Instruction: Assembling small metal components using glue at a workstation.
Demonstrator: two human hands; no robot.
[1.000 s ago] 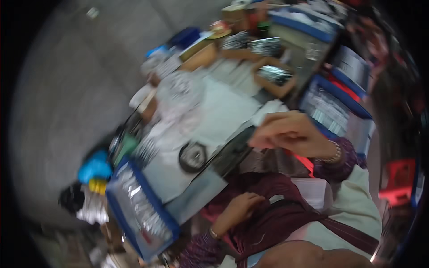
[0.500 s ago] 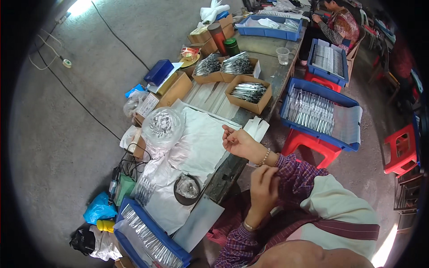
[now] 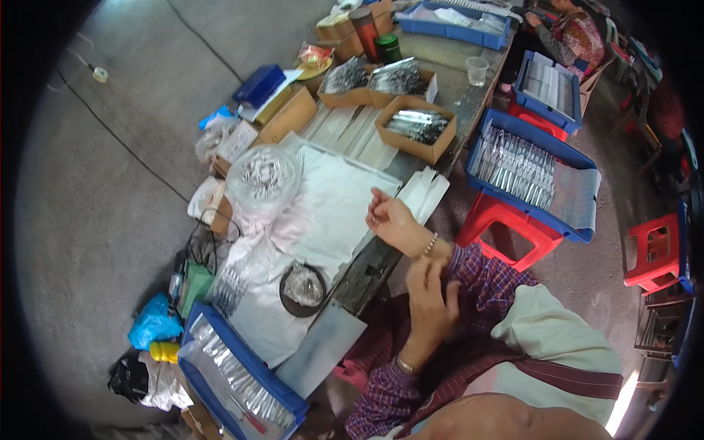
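My right hand (image 3: 392,220) hovers over the near edge of the table (image 3: 370,268), fingers loosely curled with nothing visible in them; a bead bracelet sits on its wrist. My left hand (image 3: 431,299) rests against my right forearm and grips the cuff of the plaid sleeve (image 3: 477,270). A white sheet (image 3: 334,194) covers the tabletop just beyond the right hand, with a stack of white folded strips (image 3: 427,192) beside it. A round black dish (image 3: 303,287) with a small clear bag of metal bits lies near the table edge.
A clear bag of metal pieces (image 3: 262,176) and cardboard boxes of metal parts (image 3: 416,128) lie farther along the table. Blue trays of packed parts sit on a red stool (image 3: 506,220) and by the floor (image 3: 235,378). Another person (image 3: 576,33) sits at the far end.
My right hand has dropped from close to the camera to the table edge. My left hand has risen from my lap to the right forearm. The view has swung and steadied.
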